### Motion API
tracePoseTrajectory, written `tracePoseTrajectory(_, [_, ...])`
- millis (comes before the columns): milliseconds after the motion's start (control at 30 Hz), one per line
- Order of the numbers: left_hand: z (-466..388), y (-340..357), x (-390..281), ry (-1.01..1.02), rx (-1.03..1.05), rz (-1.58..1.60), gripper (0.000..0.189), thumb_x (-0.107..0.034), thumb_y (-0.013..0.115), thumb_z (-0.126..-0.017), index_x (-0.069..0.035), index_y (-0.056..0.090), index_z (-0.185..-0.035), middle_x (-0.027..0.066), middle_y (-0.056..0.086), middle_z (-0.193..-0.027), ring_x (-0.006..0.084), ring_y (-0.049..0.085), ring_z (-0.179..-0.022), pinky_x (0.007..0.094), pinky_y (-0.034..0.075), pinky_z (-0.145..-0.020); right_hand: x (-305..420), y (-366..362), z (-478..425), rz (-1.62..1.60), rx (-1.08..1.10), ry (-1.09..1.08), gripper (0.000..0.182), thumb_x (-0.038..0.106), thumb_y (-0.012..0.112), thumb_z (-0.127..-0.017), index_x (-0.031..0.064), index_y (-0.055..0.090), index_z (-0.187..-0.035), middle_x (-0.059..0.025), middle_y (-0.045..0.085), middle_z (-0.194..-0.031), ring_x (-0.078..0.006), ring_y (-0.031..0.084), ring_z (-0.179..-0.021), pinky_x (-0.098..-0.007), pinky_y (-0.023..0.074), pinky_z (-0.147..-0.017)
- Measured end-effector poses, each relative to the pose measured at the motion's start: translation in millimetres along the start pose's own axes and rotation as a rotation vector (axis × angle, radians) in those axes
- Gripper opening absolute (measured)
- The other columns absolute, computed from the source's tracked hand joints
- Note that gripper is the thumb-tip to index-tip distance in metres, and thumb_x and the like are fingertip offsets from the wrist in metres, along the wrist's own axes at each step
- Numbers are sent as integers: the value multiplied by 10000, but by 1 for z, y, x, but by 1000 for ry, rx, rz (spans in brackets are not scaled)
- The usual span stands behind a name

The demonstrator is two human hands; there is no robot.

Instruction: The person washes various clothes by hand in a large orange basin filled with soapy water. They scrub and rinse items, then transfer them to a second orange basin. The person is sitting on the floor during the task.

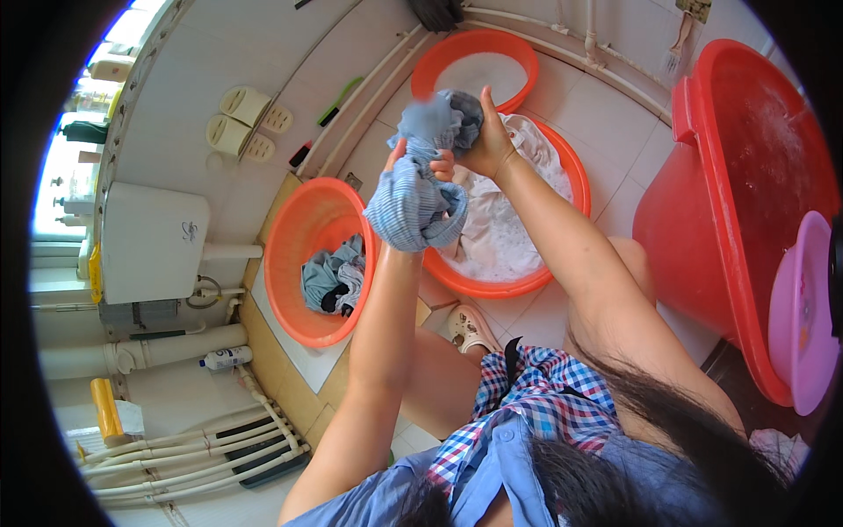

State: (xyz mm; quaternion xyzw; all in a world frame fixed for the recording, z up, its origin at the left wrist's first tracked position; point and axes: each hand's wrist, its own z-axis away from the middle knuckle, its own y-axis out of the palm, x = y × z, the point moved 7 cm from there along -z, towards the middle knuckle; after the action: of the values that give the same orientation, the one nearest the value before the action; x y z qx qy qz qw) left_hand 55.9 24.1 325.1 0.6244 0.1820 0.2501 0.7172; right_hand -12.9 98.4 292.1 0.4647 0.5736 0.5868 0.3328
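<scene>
My left hand (421, 165) grips a bunched blue striped garment (411, 204), part of which hangs over the wrist. My right hand (489, 141) is at the garment's darker grey-blue end, thumb raised; its fingers are partly hidden behind the cloth. Below and behind the hands, an orange-red plastic basin (581, 178) holds white cloth (484, 204) in foamy water. To the left stands another orange basin (280, 263) with teal, grey and black clothes (332, 273) in it.
A third basin (421, 66) with sudsy water stands at the back. On the right are a large red tub (678, 191) and a pink basin (784, 316). Pipes (369, 99), slippers (230, 125) and a brush (339, 102) are along the wall. A plastic bottle (227, 358) lies at lower left.
</scene>
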Motion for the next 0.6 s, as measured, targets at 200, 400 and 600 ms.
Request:
tracePoseTrajectory(200, [-1,-25,-5,143,-380,-606,605,-338,601,-851,91,411,-1233,233,586,-957,252,614,-726,347,534,-628,12,22,0,542,51,124,488,415,657,-826,-15,611,-1053,-106,650,-1025,-202,621,-957,-333,502,-861])
tracePoseTrajectory(400, [4,-13,8,262,-677,-1149,518,-249,740,-749,40,547,-1133,125,640,-872,210,644,-714,300,526,-645,5,2,2,1043,-91,181,340,200,698,-773,3,627,-1041,-103,647,-959,-163,616,-851,-300,516,-770])
tracePoseTrajectory(600, [-4,-40,9,235,-916,-1434,422,-174,758,-648,34,612,-985,111,653,-863,205,649,-748,309,525,-683,9,-38,2,1374,-366,202,421,222,731,-696,-103,624,-941,-157,658,-907,-196,634,-742,-312,521,-659])
